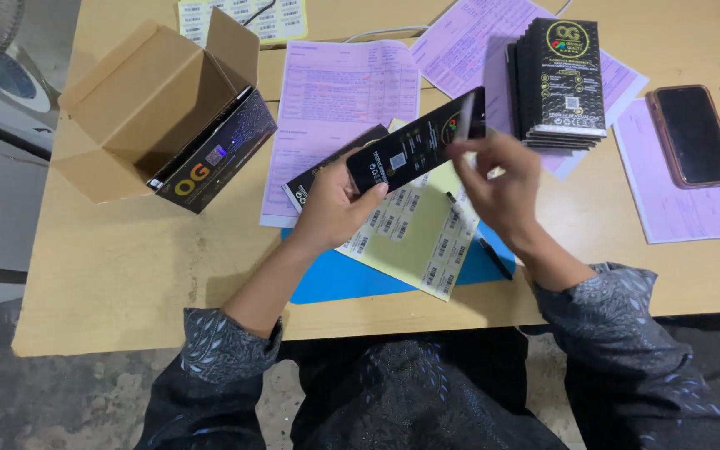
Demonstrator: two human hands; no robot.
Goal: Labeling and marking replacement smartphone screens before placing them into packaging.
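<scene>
— On the wooden table [127,275] we see the largest thing first: an open cardboard box [147,104] at the far left, a black carton [218,154] leaning out of it.

— Next we note the pink forms [339,100], then the stack of black packets [562,79] at the far right, a phone [693,133] beside it.

— Nearer, we find the yellow label sheet [414,237] on a blue folder [335,279].

— Above it, our left hand [335,208] grips one flat black packet [417,142], fingers closed round its lower end. Our right hand [502,179] pinches a small pale label [466,117] between thumb and fingertips at the packet's upper end.
</scene>
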